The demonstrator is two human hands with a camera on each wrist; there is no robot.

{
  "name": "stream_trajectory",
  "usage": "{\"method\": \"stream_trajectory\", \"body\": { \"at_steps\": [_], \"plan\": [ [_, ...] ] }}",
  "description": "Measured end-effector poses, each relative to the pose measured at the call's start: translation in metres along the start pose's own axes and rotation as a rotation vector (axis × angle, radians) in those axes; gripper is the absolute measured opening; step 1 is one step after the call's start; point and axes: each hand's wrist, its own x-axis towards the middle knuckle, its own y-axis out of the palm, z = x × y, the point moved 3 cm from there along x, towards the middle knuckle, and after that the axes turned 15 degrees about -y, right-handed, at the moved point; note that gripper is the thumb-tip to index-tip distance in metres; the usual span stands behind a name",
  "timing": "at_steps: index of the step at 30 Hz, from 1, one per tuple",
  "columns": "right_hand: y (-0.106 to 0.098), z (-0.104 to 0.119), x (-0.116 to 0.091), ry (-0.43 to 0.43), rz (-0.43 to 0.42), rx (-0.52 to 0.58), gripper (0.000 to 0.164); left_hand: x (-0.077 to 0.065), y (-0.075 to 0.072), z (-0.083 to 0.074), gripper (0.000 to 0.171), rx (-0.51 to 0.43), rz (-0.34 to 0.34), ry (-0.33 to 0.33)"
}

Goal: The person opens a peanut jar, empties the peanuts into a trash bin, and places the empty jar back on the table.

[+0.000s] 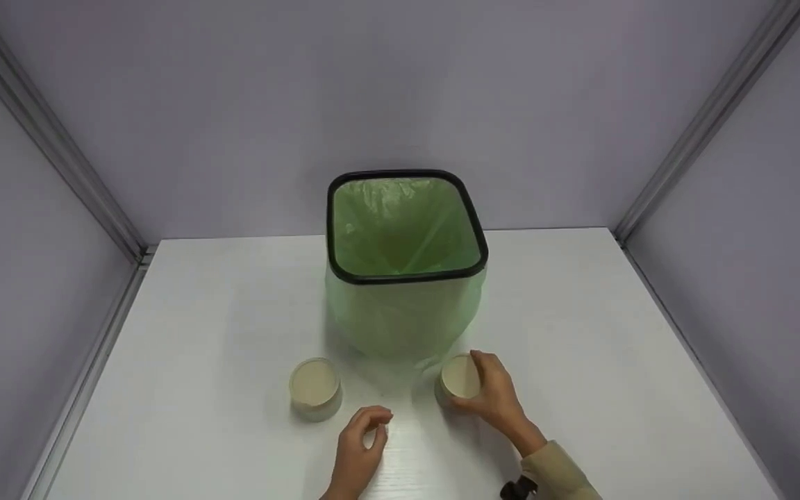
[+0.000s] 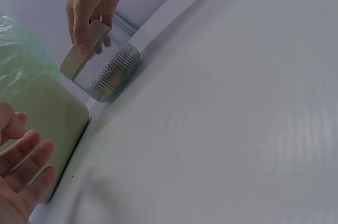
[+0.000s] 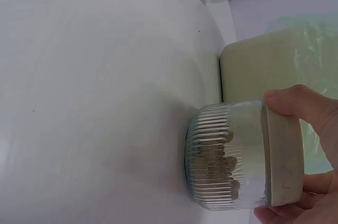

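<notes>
One glass jar [image 3: 227, 155] stands on the tabletop [image 1: 233, 305], its lid [image 3: 285, 155] gripped and partly covered by the right hand [image 1: 498, 394]. Brown contents [image 3: 214, 165] behind ribbed glass cannot be identified. The left hand [image 1: 358, 450], fingers loosely bent, holds nothing; in the right wrist view it partly covers a second jar [image 1: 314, 387], cut off above. A green-lined bin [image 1: 403, 316] stands just behind both jars.

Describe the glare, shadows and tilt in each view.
Head: streaky glare on the white table beside the left hand; left wrist: pale sheen toward the right, scene tilted; right wrist: soft shadow beside the glass jar, which appears turned sideways.
</notes>
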Motion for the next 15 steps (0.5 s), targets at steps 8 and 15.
{"method": "stream_trajectory", "body": {
  "at_steps": [8,15],
  "plan": [
    [-0.001,-0.001,0.001,-0.030,-0.017,-0.010,0.082,0.003,0.006,-0.004,0.019,-0.039,0.037,-0.063],
    [-0.005,0.001,-0.002,-0.052,-0.019,-0.031,0.082,0.005,0.011,-0.005,0.021,-0.105,0.109,-0.108]
  ]
}}
